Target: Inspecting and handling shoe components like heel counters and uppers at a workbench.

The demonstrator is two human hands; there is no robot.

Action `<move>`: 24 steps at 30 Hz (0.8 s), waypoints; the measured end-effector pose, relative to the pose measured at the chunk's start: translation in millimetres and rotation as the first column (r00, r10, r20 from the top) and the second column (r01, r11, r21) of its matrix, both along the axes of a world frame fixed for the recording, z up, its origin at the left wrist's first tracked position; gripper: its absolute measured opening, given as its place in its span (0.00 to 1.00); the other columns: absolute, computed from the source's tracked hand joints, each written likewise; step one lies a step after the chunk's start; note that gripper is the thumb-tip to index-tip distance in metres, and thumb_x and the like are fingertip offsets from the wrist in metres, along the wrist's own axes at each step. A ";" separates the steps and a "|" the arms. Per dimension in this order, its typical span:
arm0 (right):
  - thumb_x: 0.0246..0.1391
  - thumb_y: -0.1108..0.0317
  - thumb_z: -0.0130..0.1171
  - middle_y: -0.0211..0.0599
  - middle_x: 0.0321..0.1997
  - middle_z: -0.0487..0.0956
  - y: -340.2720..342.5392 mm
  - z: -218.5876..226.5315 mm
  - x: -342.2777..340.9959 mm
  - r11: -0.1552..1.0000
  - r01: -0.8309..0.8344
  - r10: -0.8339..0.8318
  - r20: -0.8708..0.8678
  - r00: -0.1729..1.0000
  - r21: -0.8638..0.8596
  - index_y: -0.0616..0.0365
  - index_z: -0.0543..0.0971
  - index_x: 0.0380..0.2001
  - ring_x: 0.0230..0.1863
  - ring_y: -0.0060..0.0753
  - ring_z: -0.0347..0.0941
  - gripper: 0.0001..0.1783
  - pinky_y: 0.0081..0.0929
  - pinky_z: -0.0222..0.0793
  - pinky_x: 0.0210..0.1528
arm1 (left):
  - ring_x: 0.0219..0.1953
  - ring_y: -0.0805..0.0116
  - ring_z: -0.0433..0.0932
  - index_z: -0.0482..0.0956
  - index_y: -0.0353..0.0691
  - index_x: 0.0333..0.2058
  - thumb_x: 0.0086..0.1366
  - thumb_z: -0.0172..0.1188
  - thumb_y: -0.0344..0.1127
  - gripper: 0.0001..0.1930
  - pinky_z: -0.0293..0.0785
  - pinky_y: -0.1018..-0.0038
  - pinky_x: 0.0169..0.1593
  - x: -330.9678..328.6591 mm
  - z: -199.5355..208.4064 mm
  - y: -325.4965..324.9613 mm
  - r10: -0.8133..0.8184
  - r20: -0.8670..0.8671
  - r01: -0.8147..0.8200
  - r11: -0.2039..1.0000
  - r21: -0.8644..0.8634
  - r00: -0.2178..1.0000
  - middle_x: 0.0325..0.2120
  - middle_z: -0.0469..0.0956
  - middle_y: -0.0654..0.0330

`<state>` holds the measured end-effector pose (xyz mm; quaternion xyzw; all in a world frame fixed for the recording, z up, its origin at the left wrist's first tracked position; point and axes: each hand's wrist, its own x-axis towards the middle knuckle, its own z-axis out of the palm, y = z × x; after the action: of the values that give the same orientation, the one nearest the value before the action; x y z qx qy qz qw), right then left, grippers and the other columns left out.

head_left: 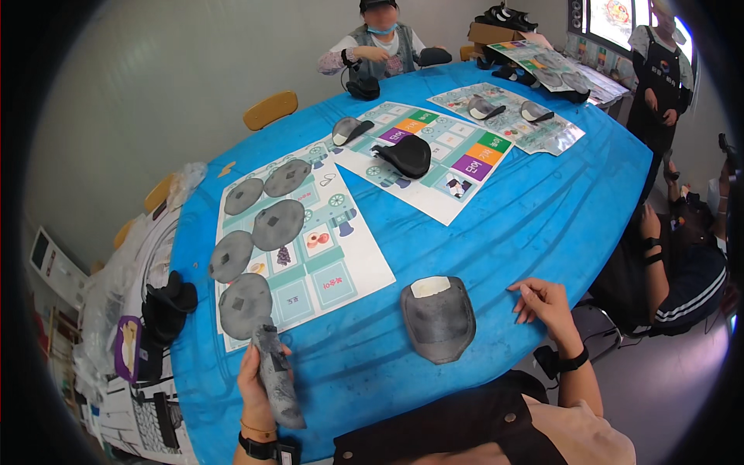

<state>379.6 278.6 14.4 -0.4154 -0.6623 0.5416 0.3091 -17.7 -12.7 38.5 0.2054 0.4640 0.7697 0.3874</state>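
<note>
My left hand point(250, 384), at the table's near left, is closed around a grey, mottled, curved pad point(277, 387) seen nearly edge-on. Its upper end overlaps one of several flat, rounded grey pads point(244, 306) lying on a printed board. In front of me on the blue cloth, apart from both hands, rests a grey rounded piece point(439, 322) with a dark rim and a cream patch at its far end; it resembles a slipper toe. My right hand point(541, 304) hovers to its right, holding nothing, fingers loosely bent and the thumb apart.
Printed boards point(364, 271) cover much of the blue-clothed table point(542, 217). A black curved piece point(407, 157) sits mid-table. Across from me a person point(380, 50) handles a dark piece; others are at the right. Black shoe-like things point(167, 306) and plastic wrap point(186, 182) line the left side.
</note>
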 end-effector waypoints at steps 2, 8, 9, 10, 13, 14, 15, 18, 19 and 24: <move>0.68 0.59 0.55 0.34 0.23 0.82 -1.3 1.9 -1.2 1.000 0.009 -0.009 0.000 1.000 0.002 0.65 0.83 0.44 0.22 0.21 0.79 0.18 0.16 0.69 0.23 | 0.18 0.69 0.77 0.73 0.35 0.45 0.76 0.45 0.49 0.20 0.74 0.75 0.19 1.4 1.2 1.0 0.046 -0.035 -0.049 0.996 -0.073 0.998 0.34 0.81 0.50; 0.68 0.60 0.55 0.35 0.25 0.82 1.6 -1.6 3.4 1.000 -0.023 0.023 0.006 1.000 -0.011 0.65 0.83 0.44 0.23 0.21 0.79 0.18 0.16 0.70 0.24 | 0.17 0.69 0.75 0.74 0.35 0.43 0.77 0.43 0.49 0.21 0.73 0.75 0.18 4.3 0.2 2.3 0.060 -0.022 -0.061 0.994 -0.087 0.998 0.34 0.81 0.51; 0.69 0.60 0.55 0.34 0.25 0.82 3.4 -2.5 4.1 0.999 -0.039 0.039 0.005 0.999 -0.017 0.65 0.83 0.44 0.24 0.21 0.80 0.18 0.16 0.70 0.25 | 0.17 0.69 0.75 0.74 0.35 0.43 0.77 0.43 0.49 0.21 0.73 0.75 0.18 4.2 0.2 2.7 0.038 -0.013 -0.038 0.997 -0.062 0.999 0.34 0.81 0.51; 0.69 0.59 0.54 0.34 0.26 0.82 4.4 -1.2 4.4 0.996 -0.082 0.082 0.001 0.997 -0.023 0.64 0.83 0.44 0.25 0.21 0.80 0.18 0.16 0.71 0.26 | 0.18 0.69 0.76 0.73 0.35 0.44 0.77 0.43 0.49 0.21 0.73 0.74 0.19 3.9 0.3 3.5 0.036 -0.006 -0.036 0.994 -0.102 0.999 0.34 0.81 0.50; 0.69 0.57 0.53 0.34 0.30 0.83 11.1 23.1 1.1 0.964 -0.228 0.246 0.135 0.960 -0.138 0.62 0.82 0.49 0.29 0.21 0.81 0.19 0.18 0.72 0.29 | 0.18 0.68 0.76 0.72 0.35 0.46 0.77 0.43 0.50 0.21 0.74 0.74 0.19 4.7 0.3 8.1 -0.001 0.012 0.002 0.990 -0.140 1.000 0.34 0.81 0.50; 0.69 0.56 0.53 0.35 0.32 0.83 15.6 39.9 -2.9 0.929 -0.320 0.344 0.117 0.932 -0.185 0.62 0.80 0.51 0.31 0.22 0.81 0.20 0.18 0.73 0.30 | 0.19 0.68 0.77 0.72 0.35 0.47 0.77 0.44 0.50 0.21 0.74 0.73 0.19 5.8 0.3 10.0 -0.004 0.013 0.006 0.989 -0.147 1.000 0.34 0.81 0.50; 0.69 0.55 0.53 0.35 0.33 0.84 18.9 60.8 -6.8 0.889 -0.385 0.424 0.129 0.896 -0.247 0.61 0.79 0.54 0.32 0.23 0.82 0.22 0.19 0.74 0.32 | 0.19 0.68 0.77 0.72 0.35 0.47 0.76 0.44 0.50 0.21 0.74 0.73 0.19 6.9 0.4 11.6 -0.028 0.011 0.029 0.988 -0.150 1.000 0.34 0.81 0.50; 0.68 0.51 0.55 0.39 0.38 0.84 49.1 136.3 -22.6 0.741 -0.653 0.667 0.280 0.690 -0.155 0.59 0.71 0.63 0.37 0.28 0.83 0.29 0.22 0.76 0.36 | 0.19 0.70 0.76 0.72 0.36 0.47 0.76 0.44 0.51 0.21 0.74 0.74 0.20 11.6 1.6 12.0 -0.042 -0.023 0.038 0.986 -0.165 0.999 0.34 0.81 0.52; 0.68 0.52 0.54 0.39 0.37 0.84 64.1 164.3 -22.7 0.730 -0.683 0.644 0.336 0.688 -0.001 0.58 0.69 0.65 0.38 0.30 0.83 0.29 0.23 0.77 0.37 | 0.21 0.71 0.77 0.70 0.36 0.51 0.76 0.45 0.50 0.21 0.76 0.75 0.23 12.1 2.6 10.5 -0.036 -0.002 0.035 0.984 -0.172 0.999 0.35 0.81 0.52; 0.65 0.61 0.47 0.42 0.46 0.81 150.0 150.8 -112.3 0.341 -0.663 0.674 0.319 0.667 0.666 0.63 0.76 0.51 0.39 0.23 0.80 0.19 0.23 0.73 0.34 | 0.28 0.72 0.78 0.68 0.36 0.57 0.74 0.49 0.48 0.23 0.78 0.77 0.31 7.0 8.7 1.9 -0.155 -0.027 0.150 0.978 -0.142 0.987 0.37 0.80 0.53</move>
<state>267.3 428.6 165.3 0.0586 -0.9284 0.3049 0.2040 -10.7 -10.9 47.2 0.2277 0.5068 0.6993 0.4498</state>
